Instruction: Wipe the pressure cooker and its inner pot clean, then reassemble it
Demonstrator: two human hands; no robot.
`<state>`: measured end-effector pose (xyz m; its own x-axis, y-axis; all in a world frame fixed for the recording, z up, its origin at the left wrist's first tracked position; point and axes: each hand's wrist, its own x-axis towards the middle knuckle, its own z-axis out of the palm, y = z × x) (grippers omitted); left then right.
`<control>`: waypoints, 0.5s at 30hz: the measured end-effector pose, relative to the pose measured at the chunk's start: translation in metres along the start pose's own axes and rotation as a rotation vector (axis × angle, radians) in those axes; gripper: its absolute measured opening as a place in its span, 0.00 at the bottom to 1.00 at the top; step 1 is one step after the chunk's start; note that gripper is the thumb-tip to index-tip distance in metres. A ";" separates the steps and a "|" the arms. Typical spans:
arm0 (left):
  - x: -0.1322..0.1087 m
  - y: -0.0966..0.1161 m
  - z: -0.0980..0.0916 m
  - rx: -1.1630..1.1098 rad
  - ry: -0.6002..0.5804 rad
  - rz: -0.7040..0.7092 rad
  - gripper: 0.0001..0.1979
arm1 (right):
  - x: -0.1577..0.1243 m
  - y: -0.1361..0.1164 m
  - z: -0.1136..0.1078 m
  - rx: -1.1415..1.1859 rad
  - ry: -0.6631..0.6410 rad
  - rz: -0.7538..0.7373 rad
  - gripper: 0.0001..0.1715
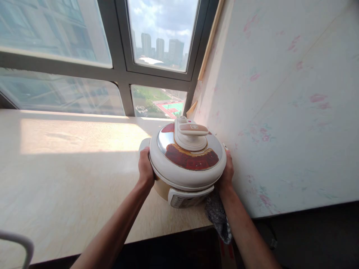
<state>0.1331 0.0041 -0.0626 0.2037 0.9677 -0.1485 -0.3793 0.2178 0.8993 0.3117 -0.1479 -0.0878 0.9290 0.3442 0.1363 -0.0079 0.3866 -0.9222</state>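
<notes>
A cream electric pressure cooker [187,164] with a red-patterned lid and a beige top handle stands on the pale stone windowsill [70,179], close to its front edge and beside the right wall. My left hand [146,166] grips the cooker's left side handle. On the opposite side, my right hand [226,170] is pressed against the cooker, squeezed between it and the wall. Both hands have their fingers wrapped around the pot.
A grey speckled cloth [218,216] hangs over the sill's edge under my right forearm. The floral-papered wall [280,112] is tight on the right. Windows [159,37] run along the back. A white curved rim [19,243] shows at bottom left.
</notes>
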 end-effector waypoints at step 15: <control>0.023 -0.025 0.007 0.009 -0.210 0.145 0.17 | 0.000 -0.007 -0.018 -0.160 -0.022 -0.053 0.39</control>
<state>0.1533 0.0202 -0.0856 0.3306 0.9411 0.0704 -0.4102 0.0761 0.9088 0.3185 -0.1661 -0.0877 0.9183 0.3459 0.1926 0.1016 0.2644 -0.9590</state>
